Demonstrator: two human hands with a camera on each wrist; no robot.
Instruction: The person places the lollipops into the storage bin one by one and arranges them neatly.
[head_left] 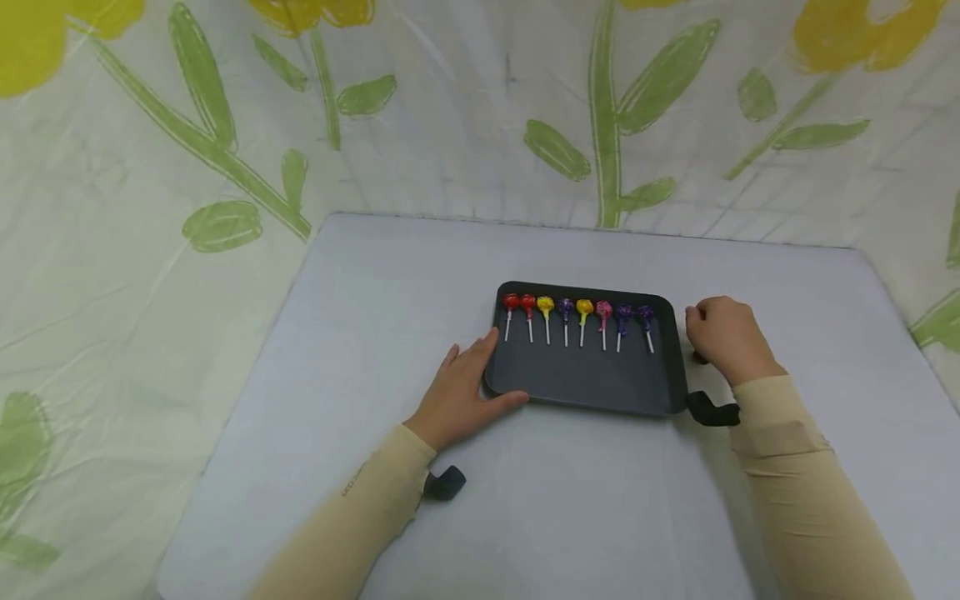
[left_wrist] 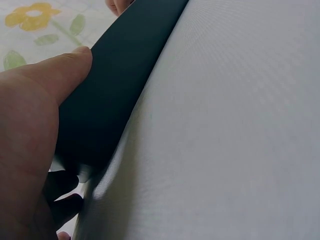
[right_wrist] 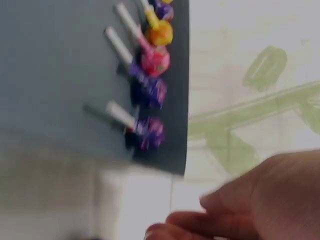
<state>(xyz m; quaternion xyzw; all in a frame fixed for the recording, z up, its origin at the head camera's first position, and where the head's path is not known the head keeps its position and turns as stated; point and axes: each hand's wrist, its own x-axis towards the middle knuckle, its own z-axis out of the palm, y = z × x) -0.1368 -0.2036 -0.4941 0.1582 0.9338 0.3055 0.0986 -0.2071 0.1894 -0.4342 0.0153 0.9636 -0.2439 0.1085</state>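
A dark grey tray [head_left: 585, 379] lies on the white table, with a row of wrapped lollipops [head_left: 584, 310] along its far side. The red ones are at the left, purple ones at the right, sticks toward the person. At the tray's near left corner my left hand [head_left: 467, 396] holds on, thumb along the front rim and fingers against the left side. The left wrist view shows that thumb [left_wrist: 75, 67] on the dark outer wall. Just off the tray's right edge is my right hand [head_left: 727, 333], fingers loosely curled. In the right wrist view nothing shows between its fingers [right_wrist: 195, 222].
The white table [head_left: 375, 292] reaches back to a pale curtain [head_left: 450, 108] printed with yellow flowers and green leaves. Black wrist mounts [head_left: 712, 410] stick out below both cuffs, the right one close to the tray's near right corner.
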